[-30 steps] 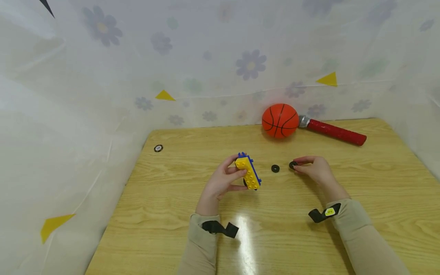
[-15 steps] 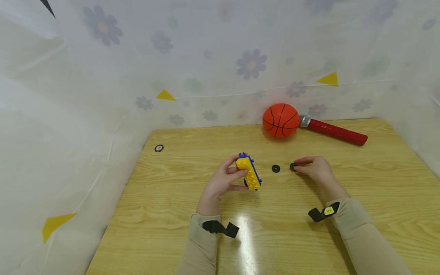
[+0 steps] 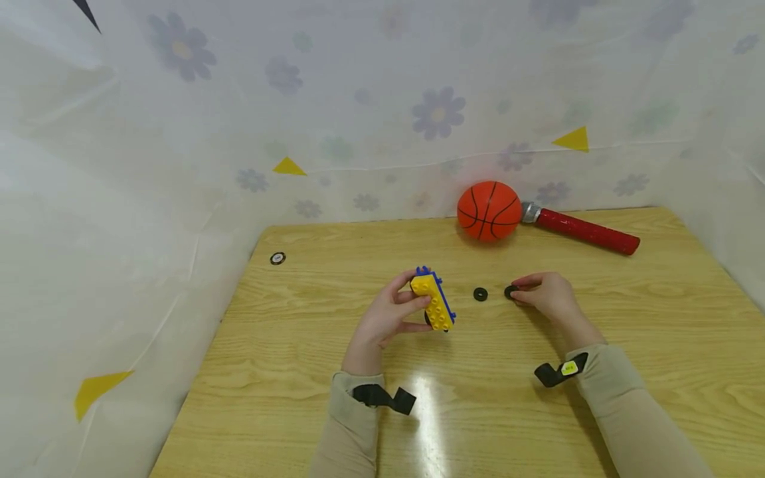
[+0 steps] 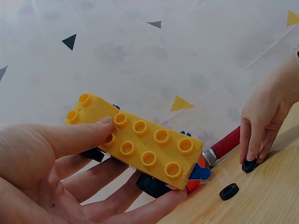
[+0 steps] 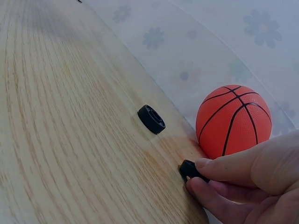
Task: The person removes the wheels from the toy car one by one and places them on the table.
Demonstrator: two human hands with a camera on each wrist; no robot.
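Pinching a black wheel [image 3: 510,291], right hand [image 3: 546,296] half hides it; left hand [image 3: 385,318] clasps brick car [image 3: 433,303].

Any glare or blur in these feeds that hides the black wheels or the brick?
Head view: a bright glare streak on the table between the sleeves, clear of the loose wheel. Left wrist view: yellow brick sharp, the near left hand soft. Right wrist view: pinched wheel shadowed under the right hand; near tabletop blurred.

Glossy plastic brick [image 3: 433,303]; shiny wood-grain table [image 3: 311,345].
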